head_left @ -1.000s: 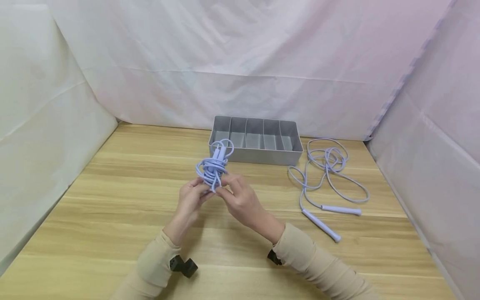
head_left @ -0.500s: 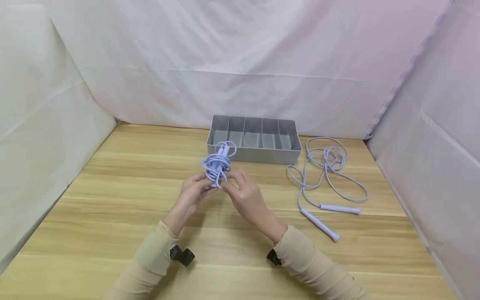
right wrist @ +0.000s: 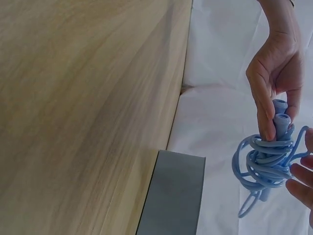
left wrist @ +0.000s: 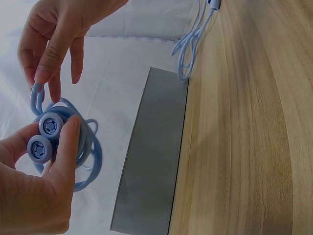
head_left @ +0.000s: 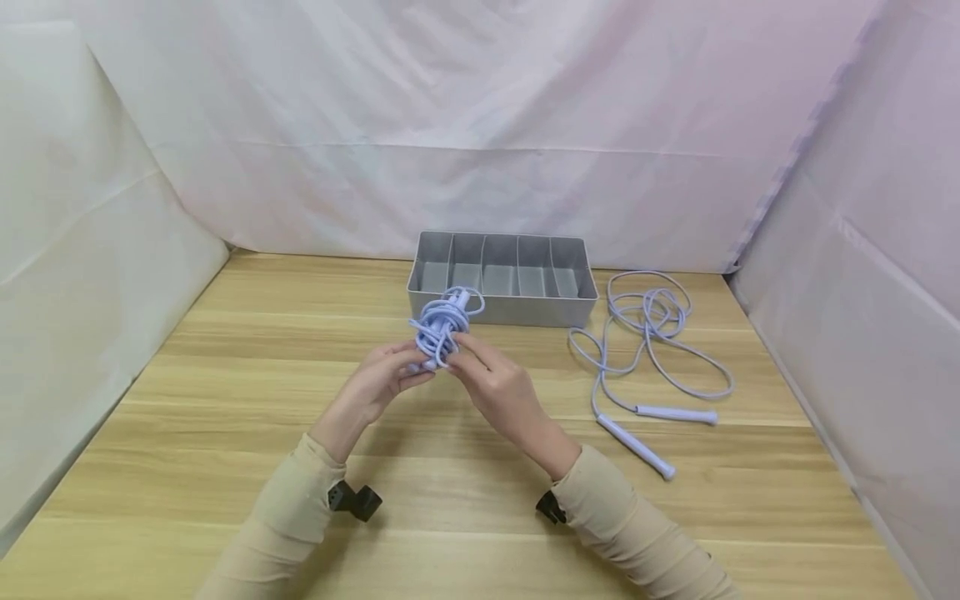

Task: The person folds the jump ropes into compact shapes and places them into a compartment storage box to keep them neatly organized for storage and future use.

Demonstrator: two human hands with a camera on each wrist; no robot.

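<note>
Wound skipping rope point(head_left: 441, 320), before grey tray point(head_left: 536, 312): likely light, cord point(right wrist: 268, 165) pliant, handles point(right wrist: 282, 125) stiff; left hand point(head_left: 377, 381) pinches handle ends point(left wrist: 50, 125), probably surest hold; right hand point(head_left: 497, 383) pinches cord loop point(left wrist: 34, 100)

We are holding a bundled pale-blue jump rope point(head_left: 442, 323) above the table point(head_left: 225, 400).
Its cord point(right wrist: 269, 169) is winding in loose coils round two side-by-side handles point(right wrist: 282, 125); our left grip point(head_left: 375, 382) is clasping them near their round ends, while our right grip point(head_left: 497, 385) is pinching a loop.
</note>
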